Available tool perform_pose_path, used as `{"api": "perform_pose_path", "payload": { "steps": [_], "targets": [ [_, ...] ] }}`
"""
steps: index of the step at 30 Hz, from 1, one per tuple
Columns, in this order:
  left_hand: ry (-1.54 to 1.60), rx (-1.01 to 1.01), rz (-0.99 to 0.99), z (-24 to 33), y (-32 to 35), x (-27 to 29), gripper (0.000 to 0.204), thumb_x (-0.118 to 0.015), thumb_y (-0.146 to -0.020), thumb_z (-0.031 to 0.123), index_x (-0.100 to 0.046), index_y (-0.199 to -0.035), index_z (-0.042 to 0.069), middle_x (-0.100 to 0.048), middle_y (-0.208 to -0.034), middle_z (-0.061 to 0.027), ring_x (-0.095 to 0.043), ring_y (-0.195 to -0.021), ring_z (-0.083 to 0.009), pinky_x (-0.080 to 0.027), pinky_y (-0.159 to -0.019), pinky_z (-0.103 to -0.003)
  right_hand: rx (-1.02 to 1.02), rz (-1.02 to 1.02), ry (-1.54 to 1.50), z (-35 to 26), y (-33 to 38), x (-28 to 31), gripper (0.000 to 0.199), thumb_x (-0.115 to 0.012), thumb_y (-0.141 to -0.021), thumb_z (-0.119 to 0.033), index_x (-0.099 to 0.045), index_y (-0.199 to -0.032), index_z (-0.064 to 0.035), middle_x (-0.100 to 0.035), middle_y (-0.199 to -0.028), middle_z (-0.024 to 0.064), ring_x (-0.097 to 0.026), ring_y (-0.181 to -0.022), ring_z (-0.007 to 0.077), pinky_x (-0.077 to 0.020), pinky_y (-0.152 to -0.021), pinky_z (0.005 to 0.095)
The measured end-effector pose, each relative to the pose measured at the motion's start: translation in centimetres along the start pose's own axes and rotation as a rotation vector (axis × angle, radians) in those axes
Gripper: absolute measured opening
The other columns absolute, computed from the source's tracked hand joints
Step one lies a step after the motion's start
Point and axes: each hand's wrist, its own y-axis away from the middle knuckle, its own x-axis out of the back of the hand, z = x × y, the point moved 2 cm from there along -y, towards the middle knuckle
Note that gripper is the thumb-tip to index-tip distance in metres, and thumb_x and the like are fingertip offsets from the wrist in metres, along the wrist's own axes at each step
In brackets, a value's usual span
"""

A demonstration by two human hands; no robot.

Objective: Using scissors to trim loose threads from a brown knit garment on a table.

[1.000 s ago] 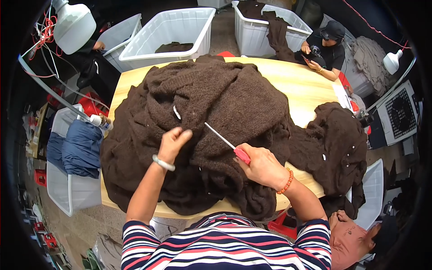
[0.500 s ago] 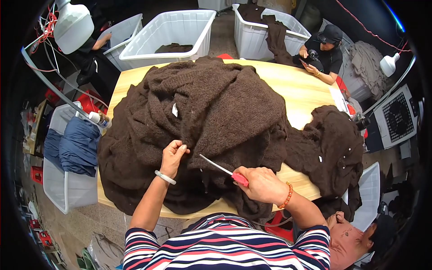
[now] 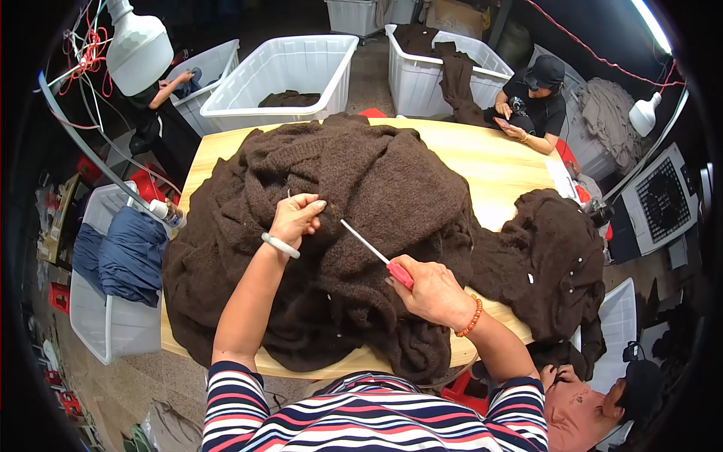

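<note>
Right hand (image 3: 438, 292) clasps a red-handled tool (image 3: 400, 274); left hand (image 3: 296, 217), at its 10 o'clock, has fingertips pressed together, contents unclear, over brown knitwear (image 3: 399, 188) heaped toward the desk's (image 3: 512, 162) 9 o'clock; a slipping tip could snag yarn

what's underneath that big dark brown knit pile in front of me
The pale wooden table is under the dark brown knit pile, showing past its edges. Whether anything else lies beneath can't be seen; the fabric covers it.

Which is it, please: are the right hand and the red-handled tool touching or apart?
Touching: the head view shows the right hand gripping the tool by its red handle.
</note>
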Motion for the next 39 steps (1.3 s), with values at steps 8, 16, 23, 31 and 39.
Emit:
{"api": "perform_pose_path", "payload": {
  "steps": [8,16,23,31,39],
  "targets": [
    [0.001,-0.230,-0.135,-1.5,0.9,-0.2,0.014,-0.068,-0.092,0.007,-0.068,-0.104,0.001,-0.069,-0.092,-0.0011,-0.063,-0.078,-0.0064,-0.052,-0.073,-0.022,-0.092,-0.066,0.104,0.8,-0.7,0.0,0.023,-0.062,-0.093,-0.027,-0.059,-0.105,-0.0073,-0.067,-0.083,0.0211,-0.065,-0.084,0.0435,-0.0507,-0.076,0.0519],
    [0.099,-0.204,-0.114,-2.3,1.1,-0.6,0.010,-0.069,-0.090,0.003,-0.068,-0.100,0.000,-0.066,-0.092,0.0031,-0.059,-0.082,-0.0034,-0.047,-0.077,-0.019,-0.062,-0.087,0.044,0.9,-0.7,0.2,0.024,-0.063,-0.092,-0.027,-0.060,-0.105,-0.0072,-0.067,-0.083,0.0212,-0.065,-0.084,0.0439,-0.0509,-0.077,0.0518],
    [0.100,-0.168,-0.143,-1.6,1.6,-1.2,0.010,-0.068,-0.091,0.004,-0.068,-0.101,0.001,-0.068,-0.092,0.0029,-0.060,-0.080,-0.0030,-0.049,-0.076,-0.019,-0.051,-0.071,0.038,1.4,-0.4,0.0,0.024,-0.063,-0.092,-0.028,-0.060,-0.104,-0.0077,-0.067,-0.080,0.0213,-0.064,-0.081,0.0445,-0.0506,-0.075,0.0529],
    [0.100,-0.197,-0.125,-2.1,1.3,-1.7,0.012,-0.068,-0.092,0.005,-0.068,-0.103,0.004,-0.070,-0.094,0.0008,-0.065,-0.080,-0.0059,-0.052,-0.074,-0.021,-0.071,-0.048,0.027,1.6,-0.4,0.2,0.023,-0.063,-0.092,-0.026,-0.060,-0.105,-0.0067,-0.067,-0.080,0.0215,-0.065,-0.080,0.0435,-0.0517,-0.075,0.0515],
    [0.106,-0.159,-0.136,-2.1,1.5,-2.3,0.011,-0.069,-0.092,0.006,-0.068,-0.102,0.004,-0.070,-0.093,0.0008,-0.066,-0.081,-0.0067,-0.054,-0.073,-0.022,-0.063,-0.045,-0.011,2.1,-0.8,0.1,0.023,-0.063,-0.092,-0.026,-0.060,-0.105,-0.0066,-0.067,-0.080,0.0214,-0.065,-0.079,0.0438,-0.0522,-0.073,0.0509]
  ]
}}
